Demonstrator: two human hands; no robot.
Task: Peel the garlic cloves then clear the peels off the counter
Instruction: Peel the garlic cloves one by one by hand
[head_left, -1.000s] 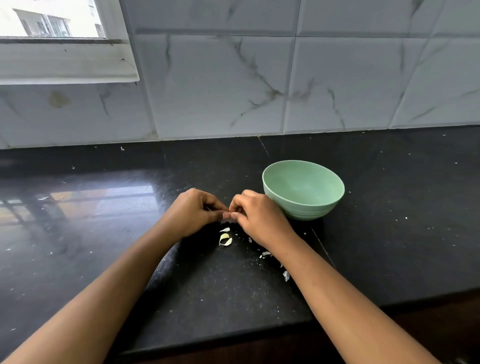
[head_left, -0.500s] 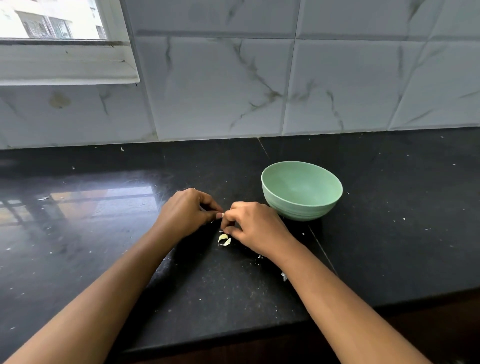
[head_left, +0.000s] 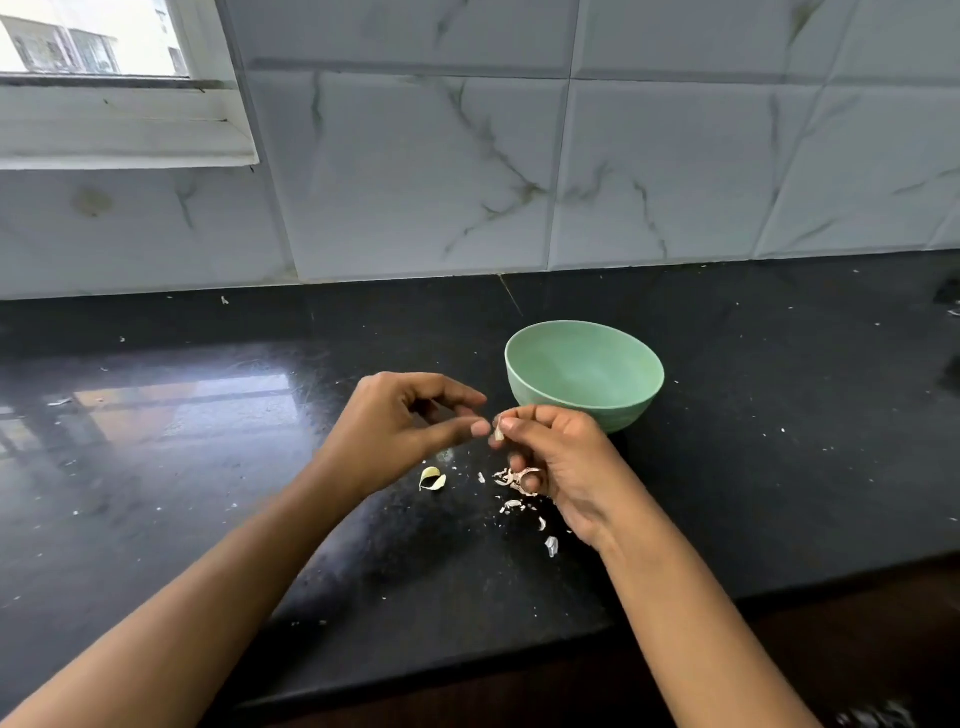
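My right hand (head_left: 563, 457) pinches a small garlic clove (head_left: 499, 432) between thumb and forefinger, just in front of the green bowl (head_left: 584, 371). My left hand (head_left: 400, 426) hovers beside it with loosely bent fingers, its thumb tip almost touching the clove and holding nothing. On the black counter (head_left: 208, 467) below the hands lie a curled yellowish peel (head_left: 432, 478) and several small white and pinkish peel scraps (head_left: 511, 480). More scraps (head_left: 550, 545) trail along my right wrist. The bowl's inside looks empty from here.
A marble-tiled wall (head_left: 519, 171) rises behind the counter, with a window sill (head_left: 119, 130) at the upper left. The counter's front edge (head_left: 467, 670) runs below my forearms. White specks dot the counter on the right.
My hands have lifted and come apart. The left hand has let go and opened its fingers, while the right keeps the clove. Peel scraps earlier hidden under the right hand now show.
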